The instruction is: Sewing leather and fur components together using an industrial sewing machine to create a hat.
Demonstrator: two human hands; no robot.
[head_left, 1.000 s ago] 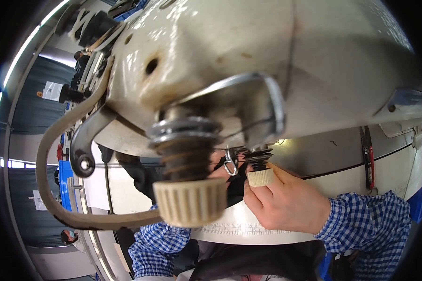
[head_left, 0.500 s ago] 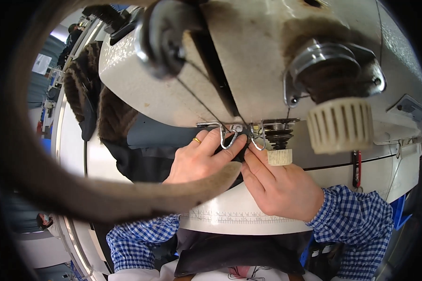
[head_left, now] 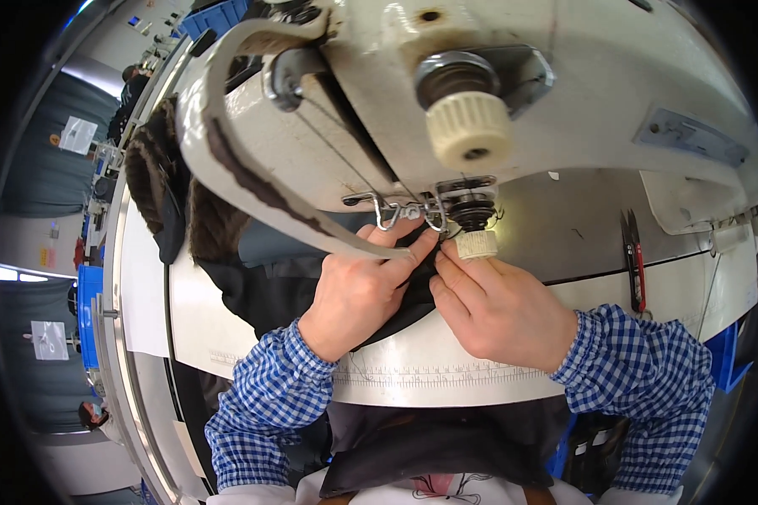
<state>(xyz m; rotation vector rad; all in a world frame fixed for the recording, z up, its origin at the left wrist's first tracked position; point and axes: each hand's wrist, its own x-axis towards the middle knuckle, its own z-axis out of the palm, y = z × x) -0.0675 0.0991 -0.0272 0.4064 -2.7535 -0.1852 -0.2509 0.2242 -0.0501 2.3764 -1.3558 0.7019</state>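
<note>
A white sewing machine (head_left: 564, 93) looms over both hands. Black fabric (head_left: 269, 290) lies under its needle area and runs off to the left, joined by a dark grey-blue piece and brown fur (head_left: 215, 223). My left hand (head_left: 354, 295) bears on the black fabric just below the wire thread guides, thumb and forefinger pressed together on it. Close beside it, my right hand (head_left: 505, 316) pinches the fabric's edge with its fingertips. The machine head hides the needle, and parts of the left fingers are covered by the curved white guard (head_left: 198, 126).
Red-handled thread snips (head_left: 636, 265) lie on the machine bed at right. A ruler scale (head_left: 446, 375) is printed along the table's front edge. Blue bins (head_left: 720, 366) stand beside the table. Another person (head_left: 93, 415) is seen far left.
The view has shifted back, so the guard and tension knobs look smaller and higher. My left forearm now shows fully. Both hands stay at the fabric by the needle area.
</note>
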